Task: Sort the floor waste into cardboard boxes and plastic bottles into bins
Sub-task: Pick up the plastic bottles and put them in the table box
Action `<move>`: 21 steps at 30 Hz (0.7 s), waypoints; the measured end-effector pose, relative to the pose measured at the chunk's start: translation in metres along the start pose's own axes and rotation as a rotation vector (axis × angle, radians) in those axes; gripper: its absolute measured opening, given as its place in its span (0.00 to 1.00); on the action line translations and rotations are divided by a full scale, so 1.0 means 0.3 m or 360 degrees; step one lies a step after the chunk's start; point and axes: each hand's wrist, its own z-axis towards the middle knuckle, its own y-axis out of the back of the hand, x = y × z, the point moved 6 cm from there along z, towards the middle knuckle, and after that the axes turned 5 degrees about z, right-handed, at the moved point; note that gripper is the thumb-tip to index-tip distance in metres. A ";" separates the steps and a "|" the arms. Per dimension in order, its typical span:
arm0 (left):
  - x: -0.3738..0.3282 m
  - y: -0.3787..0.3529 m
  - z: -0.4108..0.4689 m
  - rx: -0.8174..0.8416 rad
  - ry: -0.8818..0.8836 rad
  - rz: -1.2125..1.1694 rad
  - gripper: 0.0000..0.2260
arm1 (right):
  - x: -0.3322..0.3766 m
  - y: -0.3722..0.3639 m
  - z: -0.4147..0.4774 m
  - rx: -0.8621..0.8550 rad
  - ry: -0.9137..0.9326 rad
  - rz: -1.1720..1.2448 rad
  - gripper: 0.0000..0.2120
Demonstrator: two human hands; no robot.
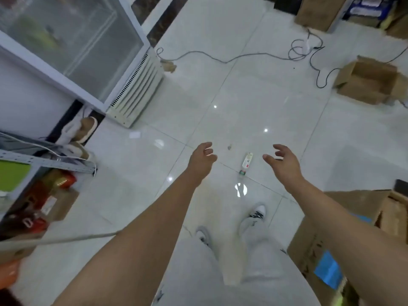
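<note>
A small clear plastic bottle (245, 163) with a white and red label lies on the white tiled floor, just ahead of my feet. My left hand (202, 159) hangs to its left, fingers loosely curled and holding nothing. My right hand (281, 162) hovers to its right, fingers spread and empty. Neither hand touches the bottle. An open, empty-looking cardboard box (368, 81) stands on the floor at the far right. Another cardboard box (318, 257) with blue tape sits close by at my right. A scrap of cardboard (169, 66) lies by the freezer's corner.
A glass-topped chest freezer (72, 54) fills the upper left. A grey cable (242, 56) snakes across the floor at the back. Slippers (85, 129) lie beside the freezer. A metal shelf (44, 162) with goods stands at the left. More boxes (318, 12) stand at the back right.
</note>
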 end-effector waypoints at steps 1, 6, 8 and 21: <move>0.032 -0.038 0.055 0.0015 0.0040 0.0020 0.21 | -0.043 -0.012 0.057 0.0010 -0.0024 -0.0033 0.26; 0.184 -0.209 0.448 0.0143 0.0090 0.0241 0.22 | -0.305 -0.132 0.393 0.0133 -0.0040 -0.0355 0.27; 0.262 -0.272 0.645 0.0152 0.0049 0.0333 0.22 | -0.427 -0.197 0.547 0.0123 -0.0031 -0.0431 0.27; 1.044 -0.780 1.491 0.0382 0.0096 0.0541 0.24 | -1.269 -0.755 1.265 0.0000 -0.0240 -0.0699 0.30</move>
